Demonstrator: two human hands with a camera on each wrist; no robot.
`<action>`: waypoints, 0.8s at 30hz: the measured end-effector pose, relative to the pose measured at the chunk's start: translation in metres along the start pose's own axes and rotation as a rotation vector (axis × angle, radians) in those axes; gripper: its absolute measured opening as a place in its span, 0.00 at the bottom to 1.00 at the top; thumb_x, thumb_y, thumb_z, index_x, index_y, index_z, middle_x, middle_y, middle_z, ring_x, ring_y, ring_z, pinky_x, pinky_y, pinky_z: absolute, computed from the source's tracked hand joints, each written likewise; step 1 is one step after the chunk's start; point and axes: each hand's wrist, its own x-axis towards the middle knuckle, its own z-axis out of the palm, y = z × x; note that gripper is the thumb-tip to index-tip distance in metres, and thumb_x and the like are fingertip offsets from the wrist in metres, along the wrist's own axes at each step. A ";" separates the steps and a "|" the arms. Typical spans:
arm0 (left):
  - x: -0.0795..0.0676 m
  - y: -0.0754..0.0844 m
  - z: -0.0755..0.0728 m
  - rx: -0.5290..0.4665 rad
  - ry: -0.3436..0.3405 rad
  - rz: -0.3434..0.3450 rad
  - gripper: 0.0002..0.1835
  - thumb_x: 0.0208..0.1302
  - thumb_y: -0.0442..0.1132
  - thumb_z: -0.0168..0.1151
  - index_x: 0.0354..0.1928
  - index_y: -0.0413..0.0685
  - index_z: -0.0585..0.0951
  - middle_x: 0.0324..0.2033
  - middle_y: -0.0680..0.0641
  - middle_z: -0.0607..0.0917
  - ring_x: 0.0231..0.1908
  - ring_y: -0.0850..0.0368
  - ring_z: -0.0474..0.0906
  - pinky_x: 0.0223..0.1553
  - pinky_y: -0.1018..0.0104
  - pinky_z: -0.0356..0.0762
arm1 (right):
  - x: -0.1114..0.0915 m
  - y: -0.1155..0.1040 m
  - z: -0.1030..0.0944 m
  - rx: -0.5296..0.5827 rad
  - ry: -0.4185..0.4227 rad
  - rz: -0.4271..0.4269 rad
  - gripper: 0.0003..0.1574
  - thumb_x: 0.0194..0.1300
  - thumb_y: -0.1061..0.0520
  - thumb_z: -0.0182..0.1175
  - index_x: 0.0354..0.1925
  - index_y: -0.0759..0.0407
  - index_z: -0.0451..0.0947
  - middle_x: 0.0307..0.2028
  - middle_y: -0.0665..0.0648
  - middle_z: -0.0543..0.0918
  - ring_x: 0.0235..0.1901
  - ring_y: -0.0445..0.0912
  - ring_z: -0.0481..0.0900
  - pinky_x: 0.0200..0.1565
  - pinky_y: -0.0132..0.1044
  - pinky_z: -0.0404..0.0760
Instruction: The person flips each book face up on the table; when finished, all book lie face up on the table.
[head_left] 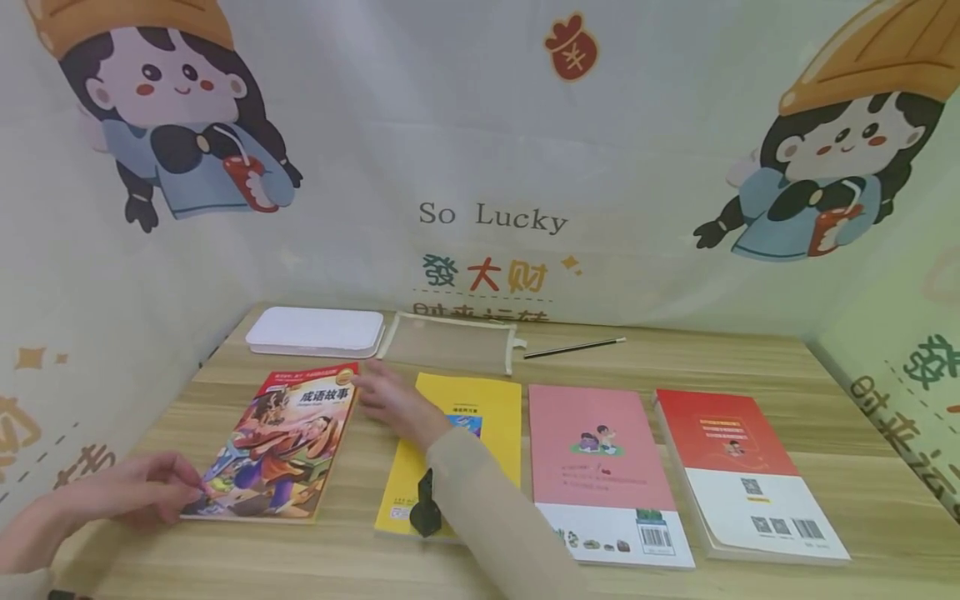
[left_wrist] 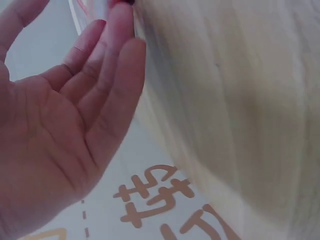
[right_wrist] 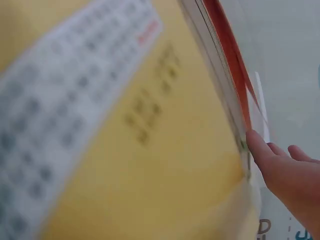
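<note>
A colourful storybook [head_left: 288,437] with a red top band lies slightly tilted on the left of the table in the head view. At its lower left corner my left hand [head_left: 150,492] touches the edge with fingertips. The left wrist view shows this hand [left_wrist: 55,130] palm toward the camera, fingers gently bent and not wrapped round anything. My right hand [head_left: 401,406] rests its fingertips at the book's upper right corner, the forearm crossing above a yellow book [head_left: 495,425]. In the right wrist view the yellow cover fills much of the picture, with the right hand [right_wrist: 290,175] beyond it.
Right of the yellow book lie a pink-and-white book [head_left: 592,450] and a red-and-white book [head_left: 750,475]. Along the back are a white case [head_left: 315,330], a mesh pouch [head_left: 453,342] and a dark pencil [head_left: 573,348]. A printed cloth [head_left: 480,150] hangs behind the table.
</note>
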 end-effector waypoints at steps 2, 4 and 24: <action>0.001 0.003 0.001 0.051 0.029 0.009 0.13 0.63 0.36 0.48 0.42 0.29 0.68 0.27 0.46 0.74 0.26 0.55 0.72 0.23 0.66 0.72 | -0.002 -0.007 -0.003 -0.046 -0.016 -0.007 0.34 0.62 0.57 0.52 0.63 0.60 0.54 0.56 0.62 0.66 0.56 0.56 0.63 0.56 0.44 0.63; 0.003 0.008 0.003 0.083 0.078 -0.003 0.14 0.64 0.38 0.48 0.42 0.30 0.68 0.27 0.46 0.74 0.24 0.57 0.70 0.21 0.67 0.70 | -0.004 -0.015 -0.006 -0.094 -0.008 -0.017 0.33 0.61 0.56 0.53 0.62 0.62 0.56 0.54 0.62 0.68 0.55 0.55 0.64 0.55 0.45 0.64; 0.058 0.093 0.076 0.178 0.191 0.328 0.15 0.62 0.38 0.54 0.47 0.36 0.70 0.38 0.40 0.76 0.31 0.54 0.77 0.25 0.64 0.77 | -0.046 -0.059 -0.069 -0.518 -0.059 -0.101 0.21 0.65 0.59 0.47 0.56 0.62 0.65 0.53 0.61 0.70 0.50 0.53 0.69 0.48 0.41 0.72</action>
